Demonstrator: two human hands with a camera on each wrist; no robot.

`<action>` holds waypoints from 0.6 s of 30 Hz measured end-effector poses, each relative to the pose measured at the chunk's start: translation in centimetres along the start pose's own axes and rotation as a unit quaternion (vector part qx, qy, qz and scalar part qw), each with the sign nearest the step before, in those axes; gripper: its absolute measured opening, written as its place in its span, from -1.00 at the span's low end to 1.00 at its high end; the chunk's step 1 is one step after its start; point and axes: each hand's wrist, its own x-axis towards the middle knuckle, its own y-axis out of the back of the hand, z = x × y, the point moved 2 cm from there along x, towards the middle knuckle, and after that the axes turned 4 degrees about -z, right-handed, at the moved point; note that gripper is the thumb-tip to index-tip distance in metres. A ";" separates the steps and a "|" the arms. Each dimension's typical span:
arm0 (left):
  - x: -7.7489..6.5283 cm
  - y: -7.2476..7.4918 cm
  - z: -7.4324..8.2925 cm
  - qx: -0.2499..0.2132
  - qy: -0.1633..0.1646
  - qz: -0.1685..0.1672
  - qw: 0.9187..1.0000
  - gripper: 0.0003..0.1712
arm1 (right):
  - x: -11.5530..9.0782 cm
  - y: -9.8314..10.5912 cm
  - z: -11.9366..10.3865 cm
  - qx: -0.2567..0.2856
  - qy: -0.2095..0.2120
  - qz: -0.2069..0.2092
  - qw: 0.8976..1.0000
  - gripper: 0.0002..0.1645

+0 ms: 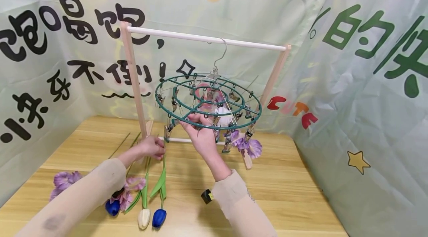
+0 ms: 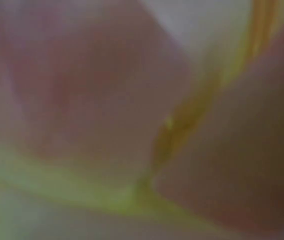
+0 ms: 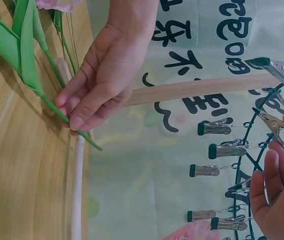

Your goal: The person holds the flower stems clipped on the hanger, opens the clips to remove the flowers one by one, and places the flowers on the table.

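My left hand [image 1: 152, 148] pinches the thin green stem of a blue artificial tulip [image 1: 159, 218], near the stem's end. The flower head points toward me over the table; in the right wrist view the stem [image 3: 54, 107] pokes out past the fingertips. A round green clip hanger [image 1: 208, 128] hangs by its hook from a white rod. At its near left side, my right hand [image 1: 202, 135] pinches a metal clip [image 3: 271, 122] between thumb and fingers. Several other clips dangle from the rings. The left wrist view is too close and blurred to read.
A wooden stand [image 1: 132, 77] carries the white rod [image 1: 187, 36]. Purple flowers [image 1: 250, 146] hang at the hanger's right. On the table lie a white tulip [image 1: 144, 218], another blue tulip [image 1: 112, 207], purple flowers [image 1: 65, 181] and a small black object [image 1: 206, 196].
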 end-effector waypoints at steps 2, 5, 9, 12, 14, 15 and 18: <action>0.0 -0.1 0.0 0.006 0.005 0.001 1.000 -0.74 | 0.0 0.0 -0.1 -0.003 0.004 0.001 1.000 -0.82; -0.2 -0.2 0.0 0.017 0.013 0.001 1.000 -0.77 | 0.0 0.1 -0.1 -0.004 -0.001 0.003 1.000 -0.82; -0.1 -0.3 -0.1 0.032 0.015 -0.002 0.999 -0.79 | -0.1 0.1 0.0 0.002 -0.013 0.005 1.000 -0.82; 0.0 -0.3 -0.2 0.042 0.015 -0.001 0.999 -0.83 | -0.1 0.1 0.1 0.007 -0.023 0.003 1.000 -0.80; 0.1 -0.3 -0.3 0.046 0.017 0.002 0.999 -0.85 | -0.1 0.1 0.1 0.012 -0.030 0.002 0.999 -0.78; 0.1 -0.4 -0.3 0.048 0.017 0.003 0.999 -0.85 | -0.1 0.1 0.1 0.012 -0.034 0.000 0.999 -0.78; 0.0 -0.4 -0.1 0.046 0.020 0.004 0.999 -0.83 | -0.1 0.1 0.0 0.012 -0.038 0.000 0.999 -0.77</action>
